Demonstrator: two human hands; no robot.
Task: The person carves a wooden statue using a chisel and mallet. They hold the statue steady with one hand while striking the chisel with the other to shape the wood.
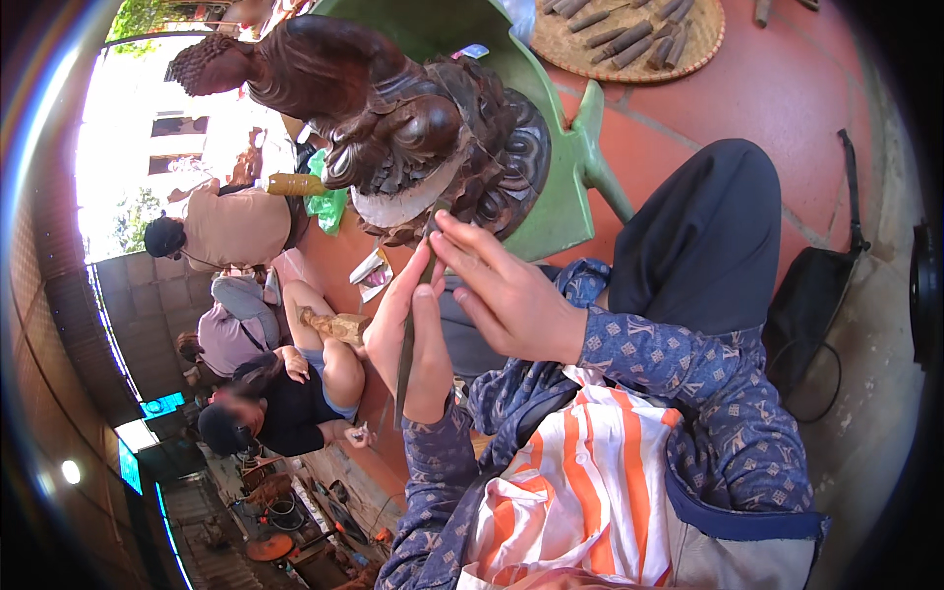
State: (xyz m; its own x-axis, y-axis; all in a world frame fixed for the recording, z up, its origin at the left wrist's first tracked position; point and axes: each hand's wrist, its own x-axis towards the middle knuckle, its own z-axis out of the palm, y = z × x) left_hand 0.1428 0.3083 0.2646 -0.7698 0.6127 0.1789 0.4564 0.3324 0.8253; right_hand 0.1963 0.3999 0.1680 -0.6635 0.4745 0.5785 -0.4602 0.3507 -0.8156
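A long, thin, dark strip (406, 359) runs between my hands; I cannot tell whether it is a flat tool or folded abrasive. My left hand (421, 339) grips it between thumb and fingers. My right hand (511, 293) presses its fingertips against the strip's upper end. Just beyond the fingertips is the pale, scraped-looking base edge of a dark brown carved wooden statue (339, 84) of a seated robed figure. It lies tilted on a green plastic chair (560, 187). The strip's upper end is close to the base; whether they touch is unclear.
A round woven tray (703, 44) holds several chisel-like tools. A black bag (811, 305) lies at right. At left sit co-workers, one in a dark shirt (295, 413) beside a carved wooden piece (339, 324). Green plastic bag (326, 202) and bottle (295, 185) stand behind the statue.
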